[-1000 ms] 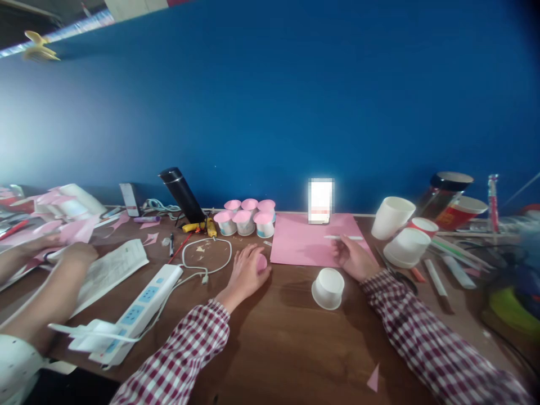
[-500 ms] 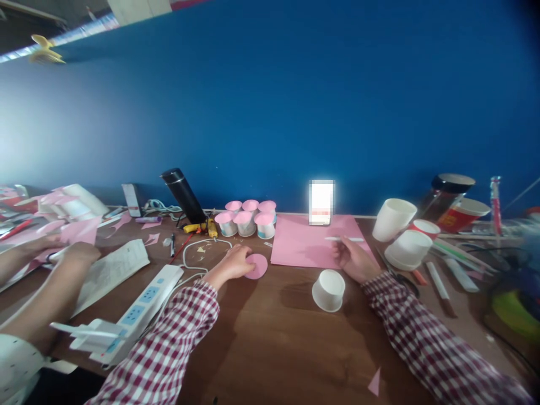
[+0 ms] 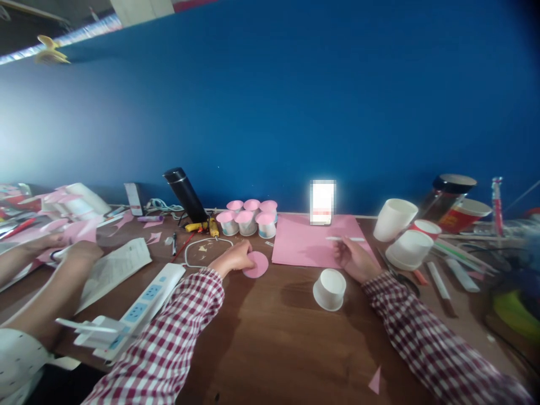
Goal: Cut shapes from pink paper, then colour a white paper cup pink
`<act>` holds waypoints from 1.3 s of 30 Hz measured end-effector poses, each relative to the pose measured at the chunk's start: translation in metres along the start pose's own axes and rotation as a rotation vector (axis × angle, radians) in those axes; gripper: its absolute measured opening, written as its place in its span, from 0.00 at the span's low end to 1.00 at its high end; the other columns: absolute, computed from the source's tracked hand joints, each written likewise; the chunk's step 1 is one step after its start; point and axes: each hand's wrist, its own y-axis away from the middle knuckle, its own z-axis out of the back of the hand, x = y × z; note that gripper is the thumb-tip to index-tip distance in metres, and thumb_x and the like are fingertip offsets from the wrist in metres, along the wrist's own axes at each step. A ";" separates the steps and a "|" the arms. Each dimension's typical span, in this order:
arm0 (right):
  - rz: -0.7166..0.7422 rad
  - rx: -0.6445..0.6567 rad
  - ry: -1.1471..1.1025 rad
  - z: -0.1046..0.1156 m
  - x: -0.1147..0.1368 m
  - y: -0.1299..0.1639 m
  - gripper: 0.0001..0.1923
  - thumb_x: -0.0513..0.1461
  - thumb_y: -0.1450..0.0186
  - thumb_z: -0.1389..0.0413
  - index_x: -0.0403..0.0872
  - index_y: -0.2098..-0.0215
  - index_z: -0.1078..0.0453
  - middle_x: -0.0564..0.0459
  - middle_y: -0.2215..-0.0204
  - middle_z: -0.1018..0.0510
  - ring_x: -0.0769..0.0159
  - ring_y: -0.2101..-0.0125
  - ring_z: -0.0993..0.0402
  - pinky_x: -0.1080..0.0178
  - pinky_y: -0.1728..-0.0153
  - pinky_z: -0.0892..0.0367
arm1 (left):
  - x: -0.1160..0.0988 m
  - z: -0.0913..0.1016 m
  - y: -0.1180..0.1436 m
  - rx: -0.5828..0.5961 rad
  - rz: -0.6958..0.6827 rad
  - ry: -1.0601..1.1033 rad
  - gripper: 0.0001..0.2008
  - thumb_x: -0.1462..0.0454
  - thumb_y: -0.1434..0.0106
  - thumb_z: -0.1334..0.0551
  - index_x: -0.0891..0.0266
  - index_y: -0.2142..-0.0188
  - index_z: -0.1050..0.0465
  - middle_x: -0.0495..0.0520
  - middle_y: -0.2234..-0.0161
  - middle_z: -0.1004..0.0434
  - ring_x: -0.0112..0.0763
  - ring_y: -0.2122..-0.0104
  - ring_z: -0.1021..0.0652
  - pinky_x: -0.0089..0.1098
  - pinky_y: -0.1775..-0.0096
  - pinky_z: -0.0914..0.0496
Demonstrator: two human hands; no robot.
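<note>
Left hand [image 3: 232, 257] down on the wooden table [image 3: 274, 337], fingertips resting on the near-left edge of a pink paper disc [image 3: 256, 264], fingers loosely curled over it, not pinching. Disc lying flat on the wood, just off the front left corner of the pink paper sheet [image 3: 312, 244]. Right hand [image 3: 353, 260] resting on the sheet's front right part, fingers closed around a thin white stick [image 3: 343, 239] that points off to the right across the paper. Just in front of that hand, an upturned white paper cup [image 3: 329, 288], base up, near the wrist but clear of it. Behind the disc, against the blue wall, a cluster of small cups with pink tops [image 3: 250, 216], packed tight together. Left of those, a black flask [image 3: 184, 194] leaning, a yellow-handled tool [image 3: 202, 226] at its foot, a looped white cable [image 3: 202, 250] on the wood. White power strip [image 3: 141, 301] angled toward the near left edge. Far left, another person's hands [image 3: 63, 250] busy over pink scraps and a printed paper bag [image 3: 112, 270]. Off to the right, larger white cups [image 3: 400, 230] on their sides, a dark-lidded jar [image 3: 447, 194] behind, and a small pink triangle [image 3: 374, 381] of offcut near the front edge
</note>
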 end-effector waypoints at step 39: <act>0.014 -0.006 -0.001 -0.002 0.000 0.001 0.05 0.37 0.37 0.44 0.44 0.71 0.28 0.55 0.77 0.25 0.75 0.78 0.30 0.74 0.79 0.29 | -0.011 -0.002 0.016 -0.352 -0.189 0.205 0.17 0.67 0.46 0.44 0.63 0.55 0.30 0.58 0.56 0.25 0.40 0.57 0.26 0.34 0.56 0.34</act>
